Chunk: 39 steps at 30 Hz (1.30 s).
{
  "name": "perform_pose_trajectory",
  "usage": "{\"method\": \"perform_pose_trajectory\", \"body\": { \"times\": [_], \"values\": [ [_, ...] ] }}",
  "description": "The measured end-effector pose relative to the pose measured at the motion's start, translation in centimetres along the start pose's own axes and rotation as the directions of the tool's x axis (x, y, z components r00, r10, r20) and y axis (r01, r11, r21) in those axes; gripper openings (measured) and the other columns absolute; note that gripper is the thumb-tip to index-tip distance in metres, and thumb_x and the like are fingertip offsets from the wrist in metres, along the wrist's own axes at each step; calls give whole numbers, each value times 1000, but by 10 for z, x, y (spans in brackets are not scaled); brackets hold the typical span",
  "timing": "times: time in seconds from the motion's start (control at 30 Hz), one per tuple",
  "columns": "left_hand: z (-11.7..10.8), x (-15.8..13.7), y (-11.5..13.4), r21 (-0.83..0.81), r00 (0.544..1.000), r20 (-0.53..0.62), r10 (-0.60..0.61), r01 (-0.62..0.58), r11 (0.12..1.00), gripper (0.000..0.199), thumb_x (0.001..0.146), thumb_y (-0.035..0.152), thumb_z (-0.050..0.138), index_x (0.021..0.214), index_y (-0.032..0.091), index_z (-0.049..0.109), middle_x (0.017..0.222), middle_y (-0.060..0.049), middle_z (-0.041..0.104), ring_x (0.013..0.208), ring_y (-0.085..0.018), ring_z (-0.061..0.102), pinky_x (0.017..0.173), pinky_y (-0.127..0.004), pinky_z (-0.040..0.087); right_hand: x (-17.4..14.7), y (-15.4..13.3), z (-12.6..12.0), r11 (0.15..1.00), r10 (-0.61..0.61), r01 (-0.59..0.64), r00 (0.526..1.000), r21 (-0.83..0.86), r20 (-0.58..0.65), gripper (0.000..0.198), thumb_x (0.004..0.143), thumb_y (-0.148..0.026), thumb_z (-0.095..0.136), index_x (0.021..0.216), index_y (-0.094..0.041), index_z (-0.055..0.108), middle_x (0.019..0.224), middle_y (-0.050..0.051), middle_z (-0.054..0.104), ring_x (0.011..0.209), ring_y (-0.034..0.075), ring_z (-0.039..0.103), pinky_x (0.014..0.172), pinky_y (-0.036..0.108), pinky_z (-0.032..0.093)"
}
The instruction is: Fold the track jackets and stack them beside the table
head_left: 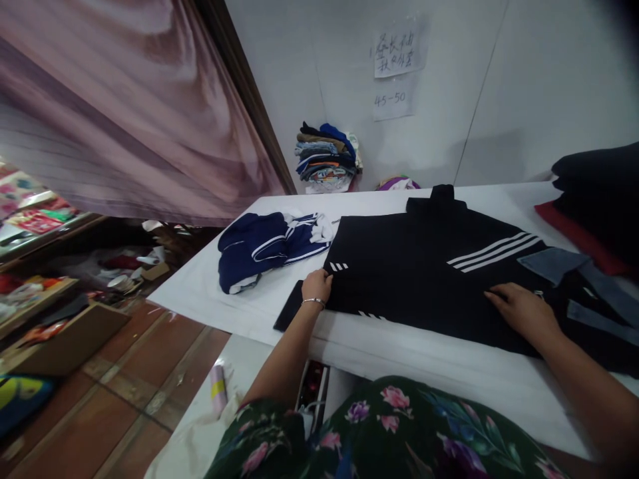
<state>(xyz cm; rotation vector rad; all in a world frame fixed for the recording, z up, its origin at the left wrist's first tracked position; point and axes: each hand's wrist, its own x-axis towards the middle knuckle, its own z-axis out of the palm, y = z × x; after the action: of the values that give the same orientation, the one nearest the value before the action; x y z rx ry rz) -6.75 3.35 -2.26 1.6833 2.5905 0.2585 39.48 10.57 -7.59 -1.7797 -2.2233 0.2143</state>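
Note:
A black jacket (394, 259) with white stripes on its sleeve lies spread over the white table, its collar at the far side. My left hand (317, 287), with a bracelet at the wrist, is closed on the jacket's left edge beside small white stripe marks. Farther right, my right hand (522, 309) lies on the black fabric with its fingers stretched out. Close to that hand is a grey-blue denim-like piece (554, 266), partly over the dark cloth. A flat black piece (287, 307) sticks out left of my left hand; what it is I cannot tell.
Navy clothing with white stripes (254, 249) sits left on the white table (200, 293). A folded clothes stack (327, 156) stands by the wall, dark and red clothes (594, 206) at right. A pink curtain (150, 113) hangs left; an open drawer (312, 392) is below the table.

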Motion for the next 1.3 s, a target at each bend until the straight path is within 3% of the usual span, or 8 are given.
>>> {"method": "perform_pose_trajectory", "body": {
  "times": [0.13,0.53,0.63,0.77,0.93,1.03,1.17,1.3],
  "values": [
    [5,-1,5,64,1000,-11,-9,10,998,36,88,43,52,110,17,62,109,-11,65,104,-24,57,85,-33,42,0,-1,3,999,38,-38,999,6,-16,43,85,-49,39,95,-19,67,103,10,65,93,25,61,71,34,46],
    [0,15,6,1,998,-23,-57,57,998,15,87,33,53,88,20,59,95,-6,65,94,-21,59,76,-30,40,-2,3,15,997,-22,31,992,71,-126,43,86,-51,37,90,-20,68,95,8,66,91,25,61,72,35,47],
    [7,15,4,4,997,27,-77,77,997,19,88,35,51,92,19,60,97,-7,65,95,-21,60,77,-31,42,0,4,18,997,-56,62,989,45,-134,44,86,-52,38,90,-20,68,93,8,66,88,24,61,71,35,47],
    [9,14,4,61,998,-63,-26,30,998,29,87,33,51,110,17,59,113,-11,60,109,-25,54,85,-34,42,-1,1,14,995,-98,98,980,-3,-172,43,88,-47,37,93,-19,69,92,9,67,85,24,61,73,37,48],
    [2,22,12,53,998,-56,-10,13,999,41,87,38,47,123,18,52,124,-13,57,113,-28,53,88,-39,42,-10,-11,8,976,-213,216,931,-26,-297,43,91,-43,37,111,-18,66,116,12,63,108,26,58,92,44,44],
    [1,32,17,77,999,7,-37,36,996,45,87,49,43,117,17,55,117,-15,62,110,-31,55,86,-42,43,-16,-19,12,960,-280,280,944,-24,-171,44,92,-44,38,121,-21,62,133,12,55,124,29,48,101,50,38],
    [4,46,18,143,998,30,-56,51,988,50,84,55,47,114,16,55,112,-17,64,109,-33,56,84,-43,44,-22,-25,11,972,-233,231,971,-28,-49,48,93,-47,37,127,-20,59,140,12,48,132,31,39,106,55,31],
    [3,59,11,62,994,58,-95,91,994,56,77,61,52,113,18,55,115,-17,63,107,-34,59,81,-42,46,-31,-11,-7,977,-198,180,966,-113,-169,43,93,-45,37,121,-25,62,139,8,50,134,28,37,110,53,26]
  ]
}}
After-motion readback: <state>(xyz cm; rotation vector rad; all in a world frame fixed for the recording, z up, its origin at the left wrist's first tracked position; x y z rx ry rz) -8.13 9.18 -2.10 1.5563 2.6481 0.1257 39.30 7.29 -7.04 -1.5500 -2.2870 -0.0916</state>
